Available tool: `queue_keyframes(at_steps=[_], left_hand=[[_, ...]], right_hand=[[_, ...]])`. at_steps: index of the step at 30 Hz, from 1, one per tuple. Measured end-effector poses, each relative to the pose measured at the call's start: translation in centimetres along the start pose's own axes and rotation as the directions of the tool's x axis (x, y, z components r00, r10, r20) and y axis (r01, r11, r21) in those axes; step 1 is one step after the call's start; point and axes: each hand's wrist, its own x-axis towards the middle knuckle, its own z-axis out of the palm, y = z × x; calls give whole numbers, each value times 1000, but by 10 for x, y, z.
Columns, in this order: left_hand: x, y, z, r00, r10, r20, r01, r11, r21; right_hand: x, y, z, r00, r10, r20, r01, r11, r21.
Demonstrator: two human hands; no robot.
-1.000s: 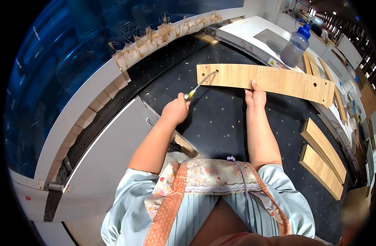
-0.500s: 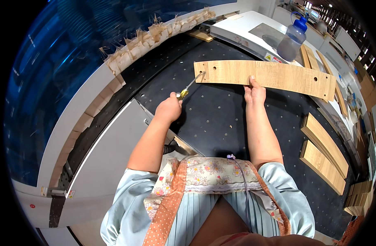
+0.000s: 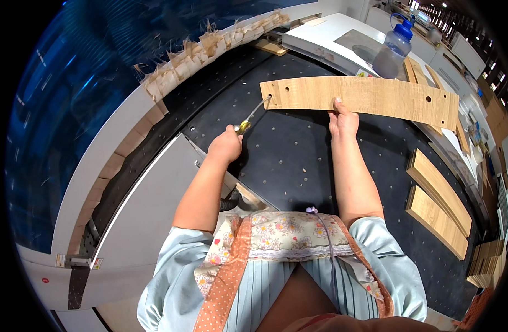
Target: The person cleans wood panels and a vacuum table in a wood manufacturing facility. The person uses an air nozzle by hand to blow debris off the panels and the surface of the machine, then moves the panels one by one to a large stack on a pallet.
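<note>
My left hand (image 3: 225,145) is closed round the yellowish handle of a screwdriver (image 3: 243,126). The thin metal shaft slants up and right, its tip at a small hole near the left end of a long light wooden board (image 3: 370,99). Holes show near both ends of the board. My right hand (image 3: 343,120) grips the board's near edge around the middle, thumb on the face and fingers beneath. The board is held up above the dark table.
The black work table (image 3: 281,160) is dotted with small studs. Two stacks of wooden boards (image 3: 439,221) lie at the right. A blue-lidded water bottle (image 3: 393,50) stands on a white surface at the back right. Frayed brown tape (image 3: 209,47) lines the blue machine cover at the left.
The board's right end has risen slightly and shifted right. My left hand and the screwdriver have moved a little to the left, the tip still at the board's left end.
</note>
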Motion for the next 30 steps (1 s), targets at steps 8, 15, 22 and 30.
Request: queue_keyframes(at_steps=[8,15,22,30], left_hand=[[4,1,2,999,32,15,-32,999,-26],[0,-3,-19,998,60,-34,-61,998,-16],[15,11,-21,997,69,-18,-69,997,18],[2,38,-52,951,-99,292,143,981,-134]], right_hand=[[-2,-1,3,1000,-23,16,23,1000,-22],[-1,-2,0,1000,-16,-1,16,1000,-8],[-5,-5,2,1000,-17,6,17,1000,-1],[3,-6,-9,999,-21,31,21,1000,-3]])
